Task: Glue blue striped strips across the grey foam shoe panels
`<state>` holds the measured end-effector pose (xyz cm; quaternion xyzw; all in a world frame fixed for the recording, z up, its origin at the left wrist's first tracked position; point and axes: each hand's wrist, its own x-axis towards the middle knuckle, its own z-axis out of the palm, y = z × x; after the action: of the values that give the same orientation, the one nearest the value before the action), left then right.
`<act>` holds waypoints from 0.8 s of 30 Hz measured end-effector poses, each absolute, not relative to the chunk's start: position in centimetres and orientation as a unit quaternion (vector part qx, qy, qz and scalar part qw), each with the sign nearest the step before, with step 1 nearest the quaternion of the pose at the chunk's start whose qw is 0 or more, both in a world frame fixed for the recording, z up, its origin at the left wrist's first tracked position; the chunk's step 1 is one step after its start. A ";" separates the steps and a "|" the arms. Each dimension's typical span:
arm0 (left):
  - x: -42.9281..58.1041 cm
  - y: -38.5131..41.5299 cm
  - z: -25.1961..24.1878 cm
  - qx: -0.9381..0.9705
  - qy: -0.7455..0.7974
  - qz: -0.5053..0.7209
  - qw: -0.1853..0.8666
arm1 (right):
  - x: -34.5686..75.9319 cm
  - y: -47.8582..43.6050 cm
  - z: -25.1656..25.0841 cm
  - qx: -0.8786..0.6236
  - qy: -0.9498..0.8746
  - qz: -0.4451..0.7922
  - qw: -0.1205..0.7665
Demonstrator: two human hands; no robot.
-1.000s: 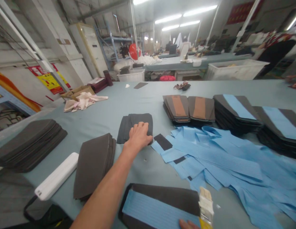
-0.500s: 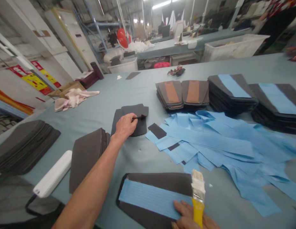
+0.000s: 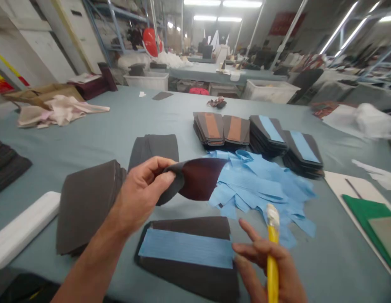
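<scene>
Left hand (image 3: 143, 195) clamped on a dark panel (image 3: 200, 179), held up right of its fingertips! Right hand (image 3: 286, 269) wraps a brush (image 3: 273, 256), beside the pad (image 3: 186, 248). Strips (image 3: 258, 183) crowd just beyond; farther off, a bin (image 3: 268, 93), contents unreadable from here.

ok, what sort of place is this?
Looks like a workshop, probably for sewn or glued goods: stacked dark panels, a heap of blue strips, and another worktable behind.

Two hands (image 3: 144, 197) (image 3: 271, 256), one brush (image 3: 273, 248), one held dark piece (image 3: 198, 179), two brown-striped stacks (image 3: 212, 125) (image 3: 235, 128), two blue-striped stacks (image 3: 271, 128) (image 3: 304, 147)
</scene>
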<state>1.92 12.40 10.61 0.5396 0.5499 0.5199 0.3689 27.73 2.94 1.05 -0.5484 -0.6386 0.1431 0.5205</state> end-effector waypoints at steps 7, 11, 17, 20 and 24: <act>3.5 8.4 8.1 0.435 0.430 0.518 0.599 | 28.1 7.7 5.6 -0.498 -0.499 0.422 0.570; 3.5 8.0 8.1 0.392 0.428 0.540 0.609 | 26.9 7.9 6.8 -0.475 -0.493 0.458 0.567; 2.8 8.1 7.5 0.443 0.442 0.544 0.560 | 26.2 7.2 8.7 -0.493 -0.521 0.338 0.609; 3.2 8.2 7.4 0.416 0.455 0.555 0.558 | 26.1 7.2 9.3 -0.473 -0.553 0.310 0.612; 3.9 8.1 7.3 0.265 0.438 0.553 0.658 | 25.8 7.5 10.2 -0.461 -0.611 0.274 0.582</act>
<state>3.88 8.08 7.30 0.2650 0.4375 0.5526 0.6581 25.83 7.55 10.20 -0.4612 -0.6112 0.2740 0.5819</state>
